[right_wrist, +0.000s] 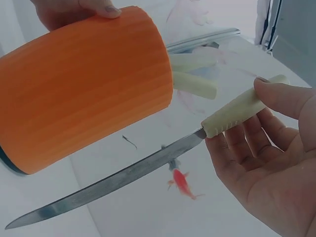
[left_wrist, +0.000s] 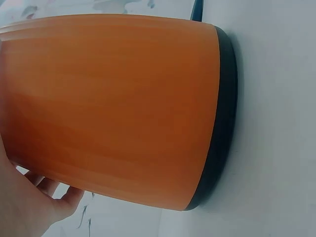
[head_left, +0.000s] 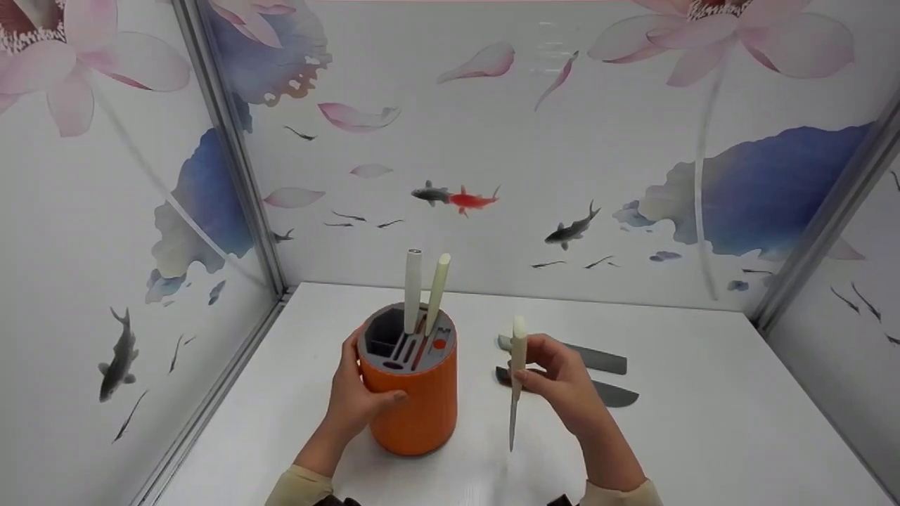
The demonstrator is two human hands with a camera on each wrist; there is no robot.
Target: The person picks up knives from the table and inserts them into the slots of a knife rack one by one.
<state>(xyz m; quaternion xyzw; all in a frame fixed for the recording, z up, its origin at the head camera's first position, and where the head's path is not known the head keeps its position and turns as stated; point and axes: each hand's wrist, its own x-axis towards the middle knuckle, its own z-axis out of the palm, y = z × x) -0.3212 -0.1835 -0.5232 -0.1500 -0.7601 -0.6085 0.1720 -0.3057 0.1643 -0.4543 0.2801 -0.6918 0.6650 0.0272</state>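
Note:
An orange knife block (head_left: 415,407) with a grey slotted top stands upright on the white table. Two pale handles (head_left: 413,292) stick up out of its slots. My left hand (head_left: 358,393) holds the block's left side, thumb across the front; in the left wrist view the orange wall (left_wrist: 113,108) fills most of the picture. To the right of the block, my right hand (head_left: 559,379) pinches a knife by its cream handle (head_left: 519,351). Its long narrow blade (right_wrist: 113,182) points down in the head view, apart from the block.
Behind my right hand two more knives lie on the table, one with a squared dark blade (head_left: 598,358) and one with a curved dark blade (head_left: 615,395). White panels (head_left: 520,154) printed with flowers and fish enclose the table at the back and sides.

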